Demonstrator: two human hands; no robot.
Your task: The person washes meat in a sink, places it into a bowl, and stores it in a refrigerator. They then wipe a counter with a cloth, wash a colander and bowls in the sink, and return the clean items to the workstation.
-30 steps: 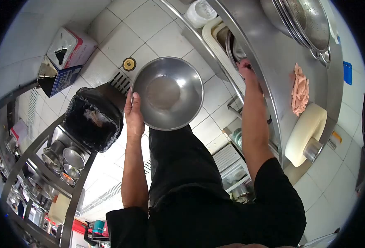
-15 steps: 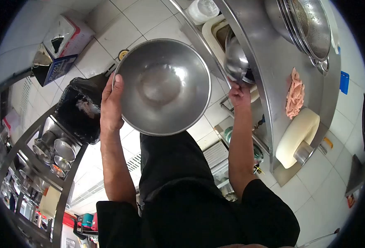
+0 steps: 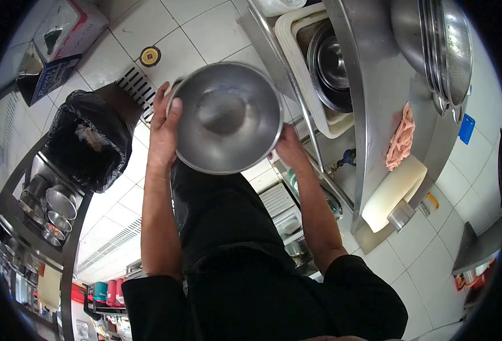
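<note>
Steel bowl: you've got this one (image 3: 226,122) up in front of you, over the tiled floor (image 3: 191,28), with its open side facing you and nothing in it that I can spot.
Left hand: yours (image 3: 164,128) is gripping the left rim, thumb over the edge.
Right hand: yours (image 3: 289,146) is at the right rim, partly hidden behind the bowl, so can't tell how the fingers sit.
Metal counter: over on your right (image 3: 376,85), with pink meat (image 3: 400,139) lying on it and a thick off-white block (image 3: 393,193) just nearer you.
Strainers: stacked (image 3: 456,54) at the far right.
Pale tub: beyond your right hand (image 3: 335,129), dark metal bowls (image 3: 331,62) nested inside.
Bin: black-lined (image 3: 83,156), off to your left, pots (image 3: 61,202) on the rack (image 3: 72,244) nearer you.
</note>
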